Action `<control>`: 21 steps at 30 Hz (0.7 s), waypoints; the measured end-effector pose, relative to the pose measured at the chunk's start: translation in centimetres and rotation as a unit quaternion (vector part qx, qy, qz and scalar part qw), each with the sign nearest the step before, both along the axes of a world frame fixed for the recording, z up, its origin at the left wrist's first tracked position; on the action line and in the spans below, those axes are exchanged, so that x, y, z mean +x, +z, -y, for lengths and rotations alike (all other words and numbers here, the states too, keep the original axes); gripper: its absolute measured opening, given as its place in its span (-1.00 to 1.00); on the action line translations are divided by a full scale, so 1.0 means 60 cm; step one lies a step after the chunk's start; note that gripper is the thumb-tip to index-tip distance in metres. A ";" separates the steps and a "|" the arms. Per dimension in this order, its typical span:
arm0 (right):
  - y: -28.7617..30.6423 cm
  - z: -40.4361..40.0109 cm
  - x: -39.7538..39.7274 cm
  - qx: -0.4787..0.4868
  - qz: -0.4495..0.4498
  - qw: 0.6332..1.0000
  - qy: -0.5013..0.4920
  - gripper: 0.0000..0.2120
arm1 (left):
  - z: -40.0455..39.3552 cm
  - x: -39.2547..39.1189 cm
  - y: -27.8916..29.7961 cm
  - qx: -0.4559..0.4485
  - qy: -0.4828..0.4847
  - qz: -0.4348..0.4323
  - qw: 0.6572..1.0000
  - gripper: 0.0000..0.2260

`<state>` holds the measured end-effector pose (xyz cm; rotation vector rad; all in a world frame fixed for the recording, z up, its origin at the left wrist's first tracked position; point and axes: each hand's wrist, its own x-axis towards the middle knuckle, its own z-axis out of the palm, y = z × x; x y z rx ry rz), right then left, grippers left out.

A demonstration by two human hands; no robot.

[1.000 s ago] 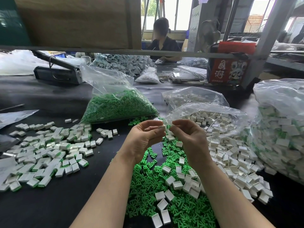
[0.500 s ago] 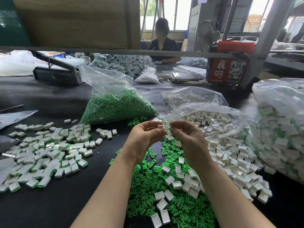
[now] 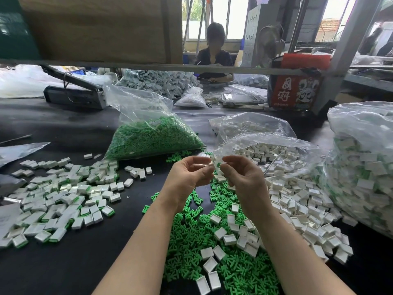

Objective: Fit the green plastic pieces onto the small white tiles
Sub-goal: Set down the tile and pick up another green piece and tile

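Right now both hands are raised together above the dark table [image 3: 63,262], fingertips meeting over the loose parts. Left hand [image 3: 189,177] has its fingers curled inward, thumb and forefinger pinching a small white tile [image 3: 216,163] at its near edge; right hand [image 3: 244,177] curls toward it and pinches the same tile from the other side, a speck of green showing at the tile's edge between the fingertips. Whether a green piece is fully seated on it is too small to tell. Directly below the wrists lies a spread of loose green pieces [image 3: 191,241] with empty white tiles [image 3: 229,239] scattered on top. To the left, well apart, sits a pile of finished tiles [image 3: 63,199] with green edges. Behind the hands, a clear bag of green pieces [image 3: 153,137] leans on the table, and just right of it an open bag of white tiles [image 3: 272,152] spills toward the hands. A large bag of finished parts [image 3: 361,167] fills the right edge. Another person [image 3: 214,54] sits at the far side of the bench.
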<state>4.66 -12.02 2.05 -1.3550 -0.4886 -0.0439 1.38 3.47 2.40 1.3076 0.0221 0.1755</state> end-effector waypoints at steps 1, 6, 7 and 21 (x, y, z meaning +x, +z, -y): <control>0.000 0.000 0.000 -0.004 0.003 1.000 -0.009 -0.90 | 0.000 0.001 -0.001 0.012 0.008 -0.002 1.000 -0.74; -0.003 0.000 0.001 -0.019 0.022 0.999 -0.030 -0.93 | -0.004 0.003 -0.004 0.038 0.011 0.003 0.999 -0.76; -0.003 0.000 0.001 -0.022 0.025 0.999 -0.033 -0.93 | -0.004 0.003 -0.004 0.040 0.012 0.005 0.999 -0.78; -0.012 -0.001 0.009 -0.079 0.011 0.997 -0.017 -0.94 | -0.008 0.003 -0.002 0.048 0.013 0.017 0.999 -0.84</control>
